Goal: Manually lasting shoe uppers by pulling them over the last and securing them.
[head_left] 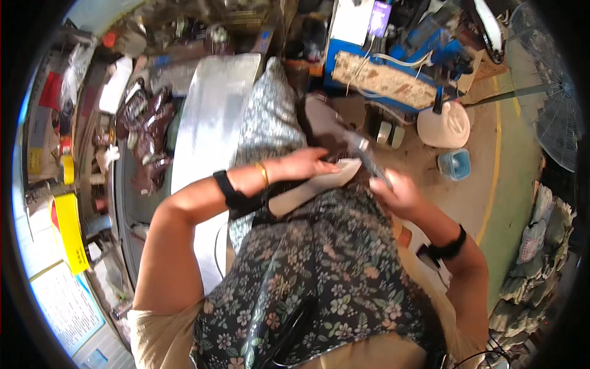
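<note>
If the right hand (396,192), fingers wrapped round the hammer-like tool (372,165), swings wide, I reckon it could hit the left hand (304,164), fingers pinching the pale piece (300,198).

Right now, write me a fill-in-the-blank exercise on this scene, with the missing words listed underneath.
1. The dark-handled tool is held in the person's ____ hand.
2. The long pale piece is touched by the ____ hand.
3. The dark apron is printed with leaves and ____.
4. The small open tub near the white jug is coloured ____.

Missing words: right; left; flowers; blue.
</note>
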{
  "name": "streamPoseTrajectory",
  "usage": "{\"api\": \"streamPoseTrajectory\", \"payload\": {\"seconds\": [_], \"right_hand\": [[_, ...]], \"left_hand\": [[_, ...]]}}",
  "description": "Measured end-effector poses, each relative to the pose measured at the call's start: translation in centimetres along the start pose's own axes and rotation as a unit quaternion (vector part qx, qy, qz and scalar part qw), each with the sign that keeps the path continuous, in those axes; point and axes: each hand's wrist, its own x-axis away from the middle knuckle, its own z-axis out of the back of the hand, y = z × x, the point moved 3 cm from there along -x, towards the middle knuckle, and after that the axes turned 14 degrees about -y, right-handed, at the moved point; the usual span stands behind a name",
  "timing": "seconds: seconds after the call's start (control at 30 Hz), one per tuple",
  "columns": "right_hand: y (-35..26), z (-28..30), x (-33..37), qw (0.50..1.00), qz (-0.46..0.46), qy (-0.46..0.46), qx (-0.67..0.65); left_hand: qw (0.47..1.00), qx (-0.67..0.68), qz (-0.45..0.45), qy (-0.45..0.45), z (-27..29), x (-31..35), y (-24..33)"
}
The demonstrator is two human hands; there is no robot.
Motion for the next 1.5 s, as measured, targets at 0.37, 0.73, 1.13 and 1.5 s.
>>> {"api": "streamPoseTrajectory", "payload": {"seconds": [0.37, 0.73, 1.13, 1.5], "right_hand": [[-1.4, 2.0, -5.1, 0.986, 0.050, -0.075, 0.142], [-18.4, -9.2, -32.7, 0.853, 0.328, -0.073, 0.399], [-1.1, -1.0, -17.2, 0.986, -0.094, 0.073, -0.119], [-7.5, -2.3, -25.4, 0.909, 0.148, -0.155, -0.356]], "left_hand": [[0.973, 0.082, -0.209, -0.056, -0.4, 3.3, -2.2], [0.962, 0.050, -0.089, 0.254, -6.2, 14.1, -6.7], [0.862, 0.237, -0.211, 0.395, 2.0, 13.3, -5.8], [0.640, 0.613, -0.307, 0.348, 6.2, 9.7, -7.9]]}}
